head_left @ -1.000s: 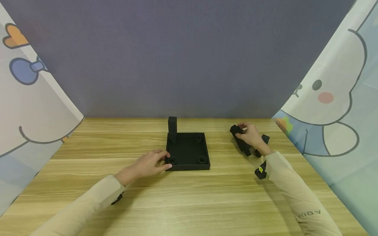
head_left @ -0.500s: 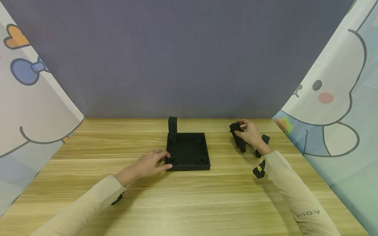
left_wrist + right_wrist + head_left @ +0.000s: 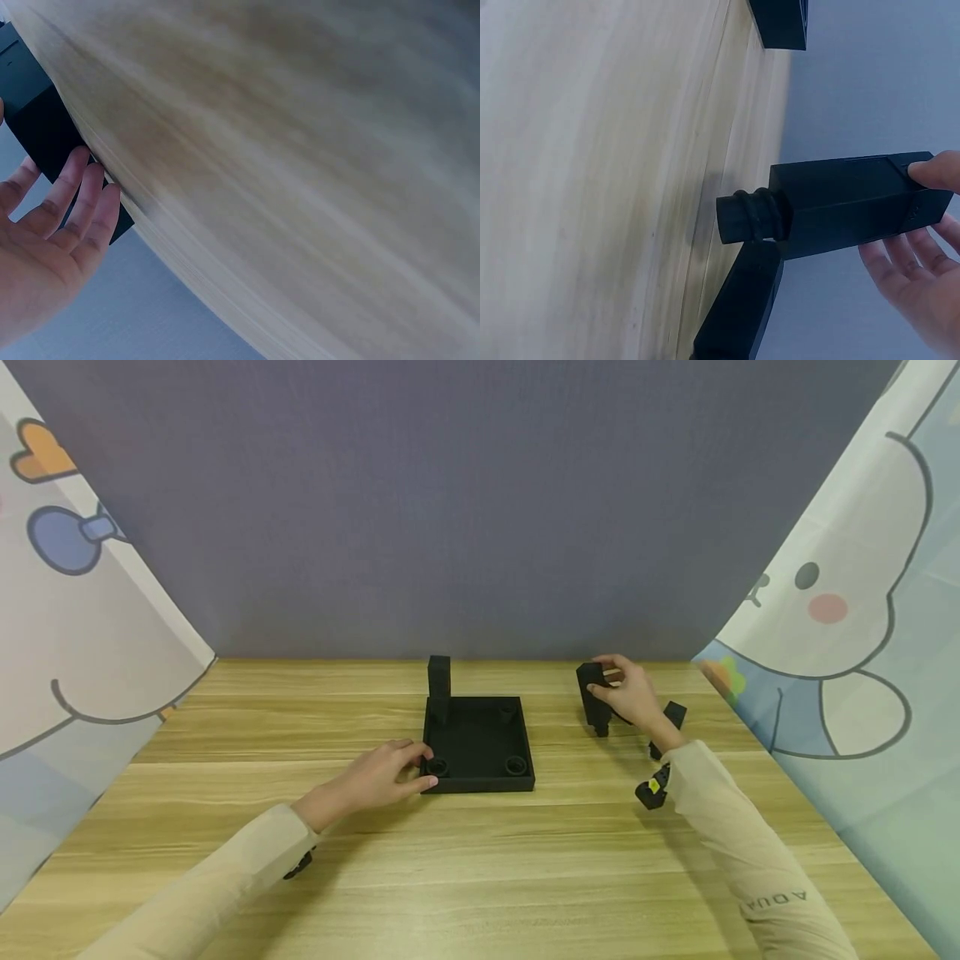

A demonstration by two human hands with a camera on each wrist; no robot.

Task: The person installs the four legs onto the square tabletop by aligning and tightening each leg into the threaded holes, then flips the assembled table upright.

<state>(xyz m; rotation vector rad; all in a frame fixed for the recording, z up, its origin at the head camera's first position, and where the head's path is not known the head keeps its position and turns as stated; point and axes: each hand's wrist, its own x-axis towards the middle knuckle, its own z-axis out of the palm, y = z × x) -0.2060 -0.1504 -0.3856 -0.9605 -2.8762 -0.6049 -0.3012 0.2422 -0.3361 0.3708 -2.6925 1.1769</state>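
My left hand (image 3: 378, 774) holds the near left corner of a black square tray (image 3: 480, 785), thumb at the front wall and fingers along the left side. Ring-shaped sockets show in the tray's corners, and a black square post (image 3: 438, 677) stands upright at its far left corner. To the right of the tray, my right hand (image 3: 633, 697) grips the upper end of another black post (image 3: 592, 689) between thumb and fingers. In the right wrist view this post (image 3: 855, 206) has a threaded peg at its free end, pointing toward the table.
A further black post (image 3: 675, 716) lies beside the right wrist, partly hidden by the hand. A small black device with a yellow patch (image 3: 653, 786) sits at the right cuff. The wooden table (image 3: 480, 877) ends at a grey panel (image 3: 465, 510) behind; printed cloths flank both sides.
My right hand has lifted the post slightly and carried it a little left and away from me, turning it more upright. The left hand and the tray have stayed put.
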